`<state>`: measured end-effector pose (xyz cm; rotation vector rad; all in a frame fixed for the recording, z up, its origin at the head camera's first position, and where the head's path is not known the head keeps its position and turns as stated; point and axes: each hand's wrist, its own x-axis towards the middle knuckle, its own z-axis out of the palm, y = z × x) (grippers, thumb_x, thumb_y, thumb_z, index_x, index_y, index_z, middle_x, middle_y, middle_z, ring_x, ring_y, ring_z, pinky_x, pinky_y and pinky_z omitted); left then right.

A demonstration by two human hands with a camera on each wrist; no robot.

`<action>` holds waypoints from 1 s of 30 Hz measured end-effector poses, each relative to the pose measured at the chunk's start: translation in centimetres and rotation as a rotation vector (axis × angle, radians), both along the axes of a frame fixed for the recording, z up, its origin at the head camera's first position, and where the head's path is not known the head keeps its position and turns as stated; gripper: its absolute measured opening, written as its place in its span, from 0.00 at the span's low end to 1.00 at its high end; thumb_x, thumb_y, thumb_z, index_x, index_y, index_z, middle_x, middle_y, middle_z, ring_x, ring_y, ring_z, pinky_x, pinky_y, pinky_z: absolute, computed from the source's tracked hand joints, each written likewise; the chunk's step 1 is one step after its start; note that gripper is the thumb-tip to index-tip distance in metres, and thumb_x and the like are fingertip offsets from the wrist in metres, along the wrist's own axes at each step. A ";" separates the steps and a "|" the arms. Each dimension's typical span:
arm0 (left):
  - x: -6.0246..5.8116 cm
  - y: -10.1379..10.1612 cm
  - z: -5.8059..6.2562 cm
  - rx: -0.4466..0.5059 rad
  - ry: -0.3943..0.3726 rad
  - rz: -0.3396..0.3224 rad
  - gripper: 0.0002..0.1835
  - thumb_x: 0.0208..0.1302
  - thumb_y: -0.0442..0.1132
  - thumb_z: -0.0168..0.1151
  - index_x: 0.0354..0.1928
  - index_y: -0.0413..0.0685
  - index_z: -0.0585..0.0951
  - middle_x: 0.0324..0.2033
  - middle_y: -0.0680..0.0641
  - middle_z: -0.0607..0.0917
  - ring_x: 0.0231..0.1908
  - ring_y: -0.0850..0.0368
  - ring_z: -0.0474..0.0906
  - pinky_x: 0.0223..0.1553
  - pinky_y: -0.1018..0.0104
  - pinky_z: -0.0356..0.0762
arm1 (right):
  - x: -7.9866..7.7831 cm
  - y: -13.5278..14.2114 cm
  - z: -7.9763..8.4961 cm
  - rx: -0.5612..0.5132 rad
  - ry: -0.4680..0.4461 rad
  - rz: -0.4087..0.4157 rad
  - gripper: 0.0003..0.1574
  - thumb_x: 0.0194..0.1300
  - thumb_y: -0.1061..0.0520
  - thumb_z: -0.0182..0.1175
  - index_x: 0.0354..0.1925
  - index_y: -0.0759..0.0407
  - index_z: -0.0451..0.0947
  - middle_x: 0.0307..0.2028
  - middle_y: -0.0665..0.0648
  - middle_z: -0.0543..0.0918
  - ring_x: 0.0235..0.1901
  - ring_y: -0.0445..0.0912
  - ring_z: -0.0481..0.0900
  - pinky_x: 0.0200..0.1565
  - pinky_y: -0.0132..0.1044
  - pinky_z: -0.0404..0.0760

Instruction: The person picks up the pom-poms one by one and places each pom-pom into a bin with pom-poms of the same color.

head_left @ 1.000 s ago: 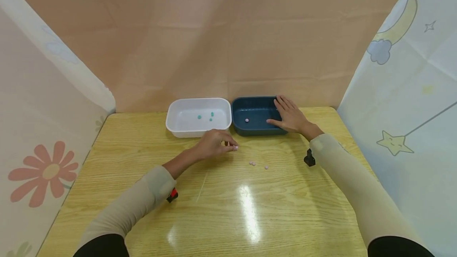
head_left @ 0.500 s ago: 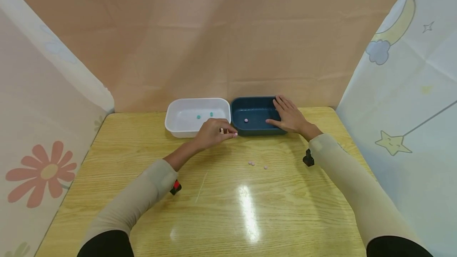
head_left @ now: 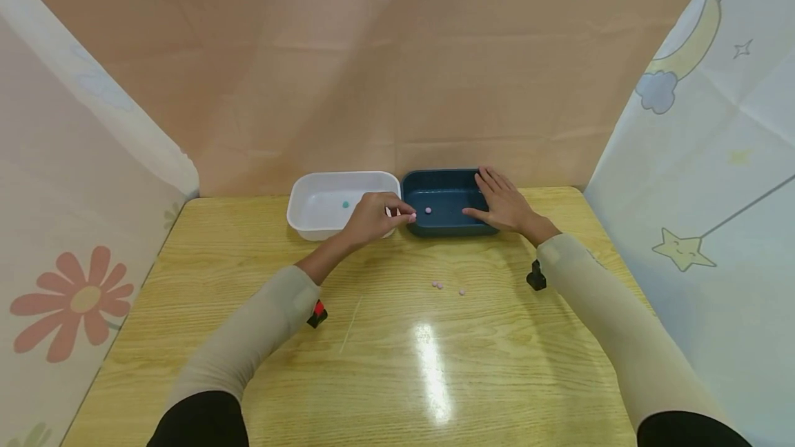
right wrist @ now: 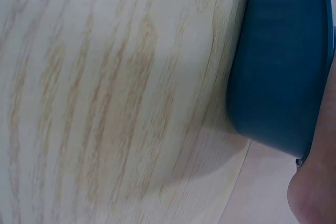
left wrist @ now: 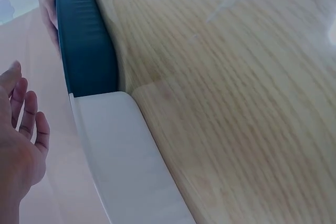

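My left hand (head_left: 373,218) pinches a small pink bead-like ball (head_left: 413,217) between thumb and index finger, at the left end of the dark blue tray (head_left: 450,231). Part of the white tray (head_left: 304,232) lies behind that hand; a small green ball (head_left: 345,205) shows inside it. One pink ball (head_left: 428,210) sits on the floor of the blue tray. My right hand (head_left: 508,205) rests on the blue tray's right end with fingers spread. In the left wrist view the left hand (left wrist: 23,140) hovers beside the trays, its fingers loosely bent.
Several pink balls (head_left: 438,285) lie on the wooden table (head_left: 373,378) in front of the trays. The two trays stand side by side near the back edge, before a tan backdrop (head_left: 397,74). Patterned panels (head_left: 714,157) flank the table.
My left hand has moved away from me, from over the table to the blue tray's left end, carrying the pink ball. It now covers more green balls. The right hand stays put.
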<state>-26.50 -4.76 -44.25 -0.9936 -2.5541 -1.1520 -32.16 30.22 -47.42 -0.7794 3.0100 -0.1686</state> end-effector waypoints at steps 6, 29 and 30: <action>-0.5 0.3 0.3 0.036 -0.053 0.041 0.07 0.68 0.41 0.75 0.42 0.47 0.94 0.33 0.52 0.91 0.33 0.58 0.81 0.31 0.67 0.73 | 0.1 0.1 0.0 -0.002 0.003 -0.003 0.66 0.76 0.26 0.53 0.83 0.71 0.43 0.84 0.71 0.40 0.84 0.64 0.37 0.82 0.58 0.37; -3.0 1.9 0.7 -0.044 -0.141 0.171 0.10 0.71 0.45 0.72 0.46 0.50 0.94 0.36 0.52 0.91 0.33 0.56 0.77 0.29 0.67 0.71 | 0.0 0.1 -0.1 -0.013 0.022 -0.004 0.64 0.75 0.28 0.55 0.82 0.72 0.46 0.84 0.71 0.42 0.84 0.64 0.39 0.82 0.58 0.39; -3.1 2.0 0.7 -0.049 -0.142 0.177 0.09 0.71 0.45 0.72 0.46 0.50 0.94 0.36 0.52 0.91 0.33 0.56 0.77 0.29 0.67 0.71 | 0.0 0.2 -0.1 -0.011 0.021 -0.005 0.64 0.75 0.28 0.55 0.82 0.72 0.46 0.84 0.71 0.42 0.84 0.64 0.39 0.82 0.58 0.39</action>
